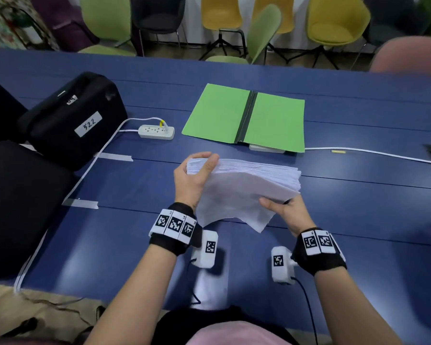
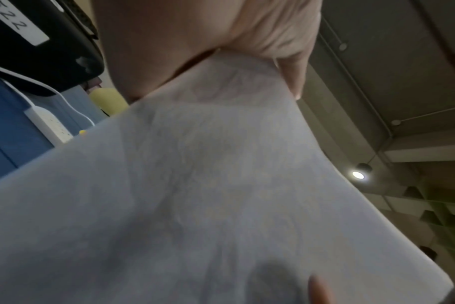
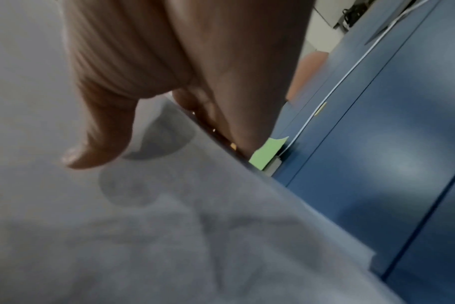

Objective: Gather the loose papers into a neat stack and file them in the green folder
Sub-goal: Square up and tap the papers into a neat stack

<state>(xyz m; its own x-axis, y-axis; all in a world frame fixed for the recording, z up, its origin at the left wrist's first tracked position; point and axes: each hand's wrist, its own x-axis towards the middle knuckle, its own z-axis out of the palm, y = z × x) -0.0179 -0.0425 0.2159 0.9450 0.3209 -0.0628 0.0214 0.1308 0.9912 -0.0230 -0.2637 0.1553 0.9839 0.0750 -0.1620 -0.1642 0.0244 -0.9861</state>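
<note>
A thick stack of white papers (image 1: 244, 185) is held tilted above the blue table (image 1: 358, 207), its near edge raised toward me. My left hand (image 1: 197, 170) grips the stack's far left corner, thumb on top. My right hand (image 1: 281, 210) grips the right near edge, thumb on the top sheet. The green folder (image 1: 246, 118) lies open and flat just beyond the stack. In the left wrist view the papers (image 2: 208, 195) fill the frame under my left hand (image 2: 221, 41). In the right wrist view my right hand (image 3: 169, 72) pinches the papers (image 3: 117, 226), and a corner of the folder (image 3: 268, 154) shows.
A black case (image 1: 72, 118) labelled 522 sits at the left beside a white power strip (image 1: 157, 131) with its cable. Another white cable (image 1: 371, 153) runs right from under the folder. Coloured chairs (image 1: 264, 31) line the table's far side.
</note>
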